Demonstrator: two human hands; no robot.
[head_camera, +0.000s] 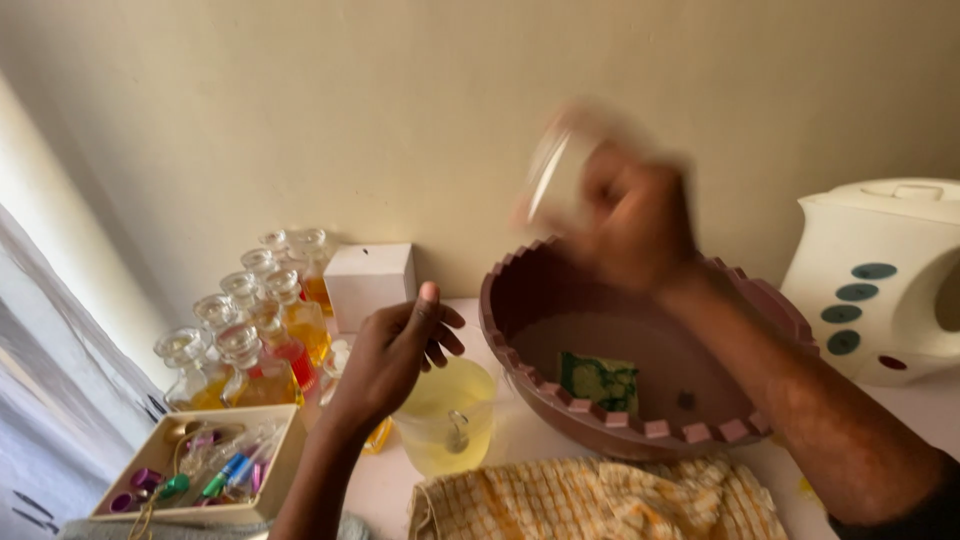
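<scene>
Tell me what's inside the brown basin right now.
Inside the brown basin lies a green-and-yellow sponge and a small dark speck beside it. The right hand and forearm cover part of the far side, so that area can't be checked.

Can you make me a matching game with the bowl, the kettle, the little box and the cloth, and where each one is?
Things:
1. bowl
2. kettle
3. small white box
4. checked cloth

Places:
A. far right edge
B. front, nearest the camera
C. by the wall, next to the glass bottles
D. middle, under the right hand

Pairs: 1-D, 2-A, 3-C, 4-B
</scene>
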